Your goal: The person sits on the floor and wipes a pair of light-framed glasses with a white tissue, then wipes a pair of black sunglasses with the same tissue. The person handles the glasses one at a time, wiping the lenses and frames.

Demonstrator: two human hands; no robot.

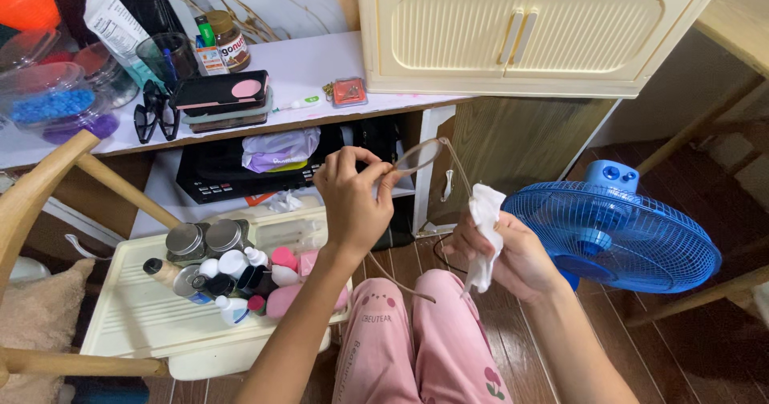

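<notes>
Head view, starting from the left: a pale plastic tray (144,316) holds a huddle of small jars and bottles (232,272), and above it the white shelf (320,60) carries black sunglasses (154,116) and a flat case (220,92). Next we come to our left hand (350,200), raised in front of the shelf with thumb and fingertips pinched shut on the rim of a pair of thin-framed glasses (424,157). The glasses hang in the air between our two hands, one temple arm trailing down toward our pink trousers (424,332). Our right hand (513,256) sits lower, closed around a white cloth (485,232), which is bunched in the palm and touches the frame's right arm or lies just beside it; we cannot tell which. Farthest right, a blue fan (613,236) stands on the wooden floor.

To wipe well, we judge it best to keep the left pinch on the rim and off the lens, fold a clean patch of cloth over the fingertips, and rub gently so the thin frame does not bend.
</notes>
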